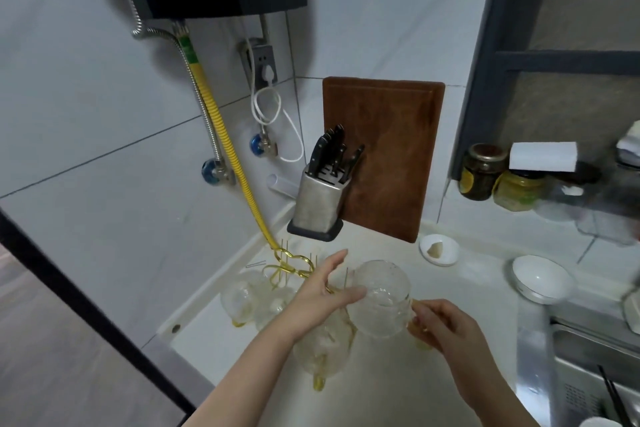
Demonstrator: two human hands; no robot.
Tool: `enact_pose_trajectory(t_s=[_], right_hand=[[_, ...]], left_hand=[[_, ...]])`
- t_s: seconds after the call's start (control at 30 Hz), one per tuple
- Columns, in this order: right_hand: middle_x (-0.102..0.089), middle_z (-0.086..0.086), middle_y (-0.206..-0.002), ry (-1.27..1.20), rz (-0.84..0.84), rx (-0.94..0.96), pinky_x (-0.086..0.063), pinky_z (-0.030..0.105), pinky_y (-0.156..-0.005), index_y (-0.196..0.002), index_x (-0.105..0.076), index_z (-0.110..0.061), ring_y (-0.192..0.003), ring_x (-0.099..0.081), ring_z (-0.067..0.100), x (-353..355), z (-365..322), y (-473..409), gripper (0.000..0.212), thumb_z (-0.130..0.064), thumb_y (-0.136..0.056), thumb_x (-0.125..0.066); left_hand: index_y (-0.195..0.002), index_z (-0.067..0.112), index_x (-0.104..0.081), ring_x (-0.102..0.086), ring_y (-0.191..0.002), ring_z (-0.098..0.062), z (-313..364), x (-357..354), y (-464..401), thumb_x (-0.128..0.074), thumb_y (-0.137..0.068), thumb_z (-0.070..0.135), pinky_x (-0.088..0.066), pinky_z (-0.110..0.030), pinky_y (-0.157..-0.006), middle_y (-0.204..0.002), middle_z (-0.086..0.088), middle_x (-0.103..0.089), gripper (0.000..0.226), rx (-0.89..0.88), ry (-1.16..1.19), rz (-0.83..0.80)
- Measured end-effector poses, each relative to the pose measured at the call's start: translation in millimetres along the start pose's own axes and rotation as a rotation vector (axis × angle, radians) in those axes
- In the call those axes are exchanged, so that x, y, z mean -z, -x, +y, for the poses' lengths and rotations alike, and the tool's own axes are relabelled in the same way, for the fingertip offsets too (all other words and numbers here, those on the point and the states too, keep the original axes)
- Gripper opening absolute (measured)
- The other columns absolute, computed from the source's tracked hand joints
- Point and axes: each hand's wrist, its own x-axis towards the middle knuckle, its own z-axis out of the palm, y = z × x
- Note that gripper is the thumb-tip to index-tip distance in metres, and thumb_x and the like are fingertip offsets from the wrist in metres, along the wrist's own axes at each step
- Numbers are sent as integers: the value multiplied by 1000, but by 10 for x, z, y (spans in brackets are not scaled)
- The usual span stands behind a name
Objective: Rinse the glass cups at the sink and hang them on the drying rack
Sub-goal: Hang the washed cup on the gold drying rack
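Note:
A clear textured glass cup (pixel 381 298) with a yellow handle is held over the counter beside the gold wire drying rack (pixel 294 265). My right hand (pixel 446 326) pinches the cup's handle. My left hand (pixel 322 291) touches the cup's left side with its thumb, its fingers fairly straight over the rack. Several glass cups hang on the rack, one at the left (pixel 242 298) and one low in front (pixel 322 350), partly hidden by my left forearm.
A steel knife block (pixel 320 201) and a wooden cutting board (pixel 391 156) stand against the back wall. A small dish (pixel 439 250) and a white bowl (pixel 542 279) sit on the counter. The sink (pixel 588 357) is at right. Jars (pixel 485 172) line the ledge.

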Motion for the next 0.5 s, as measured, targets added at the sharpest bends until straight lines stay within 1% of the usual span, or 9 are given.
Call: enact_pose_trajectory(t_s=[0.07, 0.1, 0.13, 0.2, 0.27, 0.33, 0.43, 0.5], right_hand=[[-68, 7, -70, -2, 35, 10, -57, 22, -71, -86, -70, -1, -74, -65, 19, -81, -17, 8, 12, -8, -89, -61], [-68, 7, -72, -1, 49, 11, -58, 20, -70, -86, -70, -1, -76, -65, 19, -126, -22, 8, 12, -8, -89, -61], [-68, 8, -73, -2, 62, 9, -58, 18, -69, -86, -69, -1, -77, -65, 20, -176, -21, 4, 11, -8, -89, -61], [-69, 9, -75, -6, 96, 3, -58, 15, -69, -86, -69, 0, -78, -65, 21, -283, -20, 7, 11, -6, -89, -61], [-69, 10, -77, -9, 124, 5, -58, 18, -70, -86, -68, -1, -79, -65, 21, -388, -22, 16, 10, -6, -89, -61], [-69, 9, -80, 19, 148, 10, -57, 24, -76, -85, -69, -4, -81, -65, 21, -471, -12, 20, 9, -9, -89, -61], [-71, 7, -82, 71, 195, 14, -54, 38, -86, -83, -69, -11, -86, -67, 25, -538, 29, 29, 9, -14, -89, -63], [-71, 7, -83, 73, 229, 19, -53, 43, -90, -82, -70, -13, -89, -66, 29, -554, 51, 45, 9, -15, -88, -64]], left_hand=[[-146, 21, -34, -32, -135, -8, -16, 157, -154, -70, -84, 37, -29, -27, -108, -140, 12, -38, 74, 12, -165, 269], [-146, 15, -33, -34, -136, -15, -45, 227, -243, -67, -86, 35, -29, -30, -109, -144, 5, -40, 72, 37, -254, 392], [-146, 12, -32, -33, -138, -21, -102, 282, -338, -65, -87, 36, -29, -33, -110, -147, -2, -39, 71, 80, -319, 470], [-147, 9, -28, -24, -142, -30, -215, 337, -487, -59, -89, 41, -23, -39, -115, -153, -12, -32, 73, 179, -431, 497], [-149, 9, -23, -16, -144, -36, -334, 342, -587, -54, -90, 48, -18, -44, -118, -155, -16, -22, 76, 261, -516, 479], [-148, 8, -23, -18, -142, -39, -399, 325, -655, -54, -90, 48, -21, -47, -117, -155, -20, -18, 77, 288, -522, 494], [-145, 3, -28, -28, -135, -41, -421, 271, -726, -56, -91, 43, -30, -49, -112, -148, -27, -20, 73, 271, -485, 517], [-145, 1, -26, -23, -136, -45, -424, 233, -763, -54, -93, 38, -26, -49, -114, -149, -32, -12, 70, 274, -490, 506]])
